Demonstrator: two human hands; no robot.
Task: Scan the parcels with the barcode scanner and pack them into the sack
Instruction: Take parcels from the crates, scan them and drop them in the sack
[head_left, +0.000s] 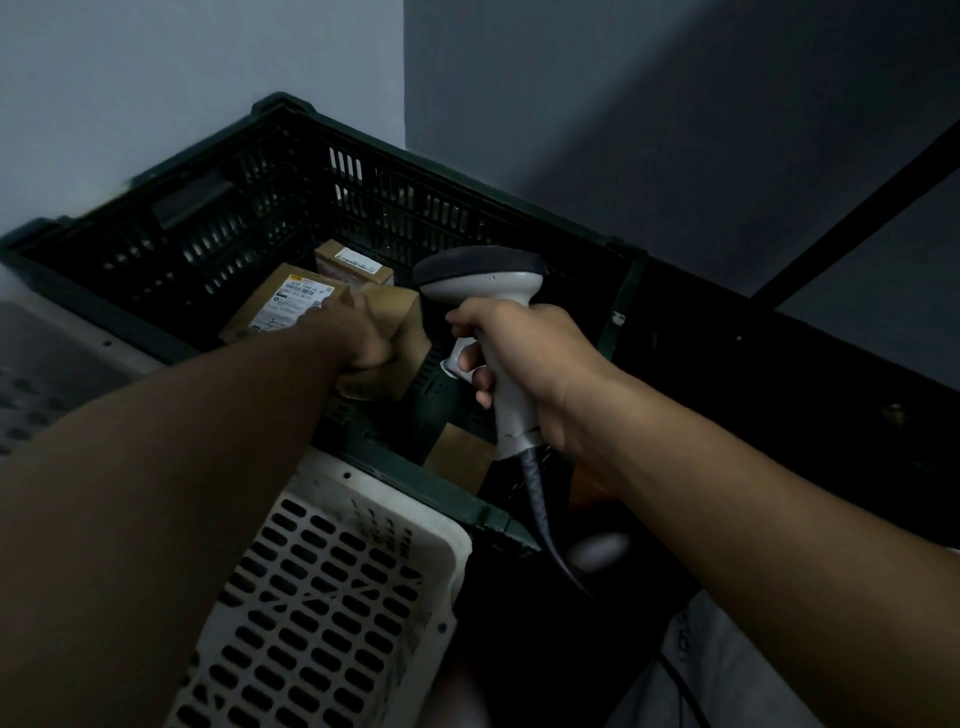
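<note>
Nearest the camera, at the bottom of the view, a white perforated crate (332, 613) lies under the left forearm, its slotted wall facing up. At the lower right corner a pale sheet that may be the sack (727, 670) shows only in part, too dim to tell for sure.

The right hand (530, 364) grips the handle of the barcode scanner (493, 332), fingers (475, 371) curled round it, the index finger lying at the trigger. The scanner is white with a dark grey head, and the head points away from the person over the dark crate. Its dark cord (545, 519) hangs from the base of the handle and runs down toward the lower right.

The left hand (366, 338) reaches into the dark green crate (249, 156) and holds a plain brown parcel (400, 332), fingers closed on its near edge. The parcel sits just left of the scanner's head, inside the crate.

Beside that hand, to the left, a larger brown parcel with a white label (283, 306) lies tilted in the crate. Behind it a smaller labelled box (353, 265) rests against the far side. Another piece of brown cardboard (462, 457) shows at the crate's near edge, below the scanner handle.

The green crate stands in a corner formed by two grey walls (675, 104).
</note>
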